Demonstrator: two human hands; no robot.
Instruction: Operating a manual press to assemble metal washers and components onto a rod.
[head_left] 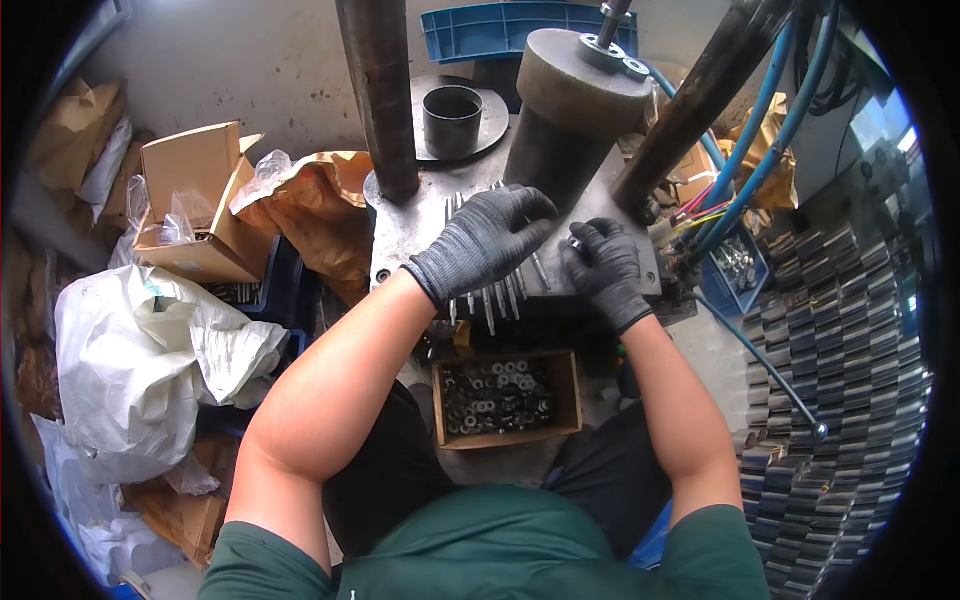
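Both my hands wear dark grey knit gloves. My left hand (pixel 488 240) is over a row of thin metal pins (pixel 500 300) on the press table, its thumb and bent fingers apart with nothing seen between them. To its right, my right hand (pixel 606 268) is closed, with a small shiny metal part (pixel 576 243) at the fingertips; its exact kind is too small to tell. Just beyond both hands rises the thick dark press ram (pixel 555 150) with a wide round head. Several pins stick out past the near edge of the metal table (pixel 400 235).
Below the table edge, a cardboard box (pixel 437 410) holds many small rings. Steel columns (pixel 378 100) flank the ram. A lever with a ball end (pixel 820 431) and blue hoses (pixel 770 130) are at right, beside stacked metal tubes (pixel 830 400). Bags and open cartons (pixel 195 255) crowd the left.
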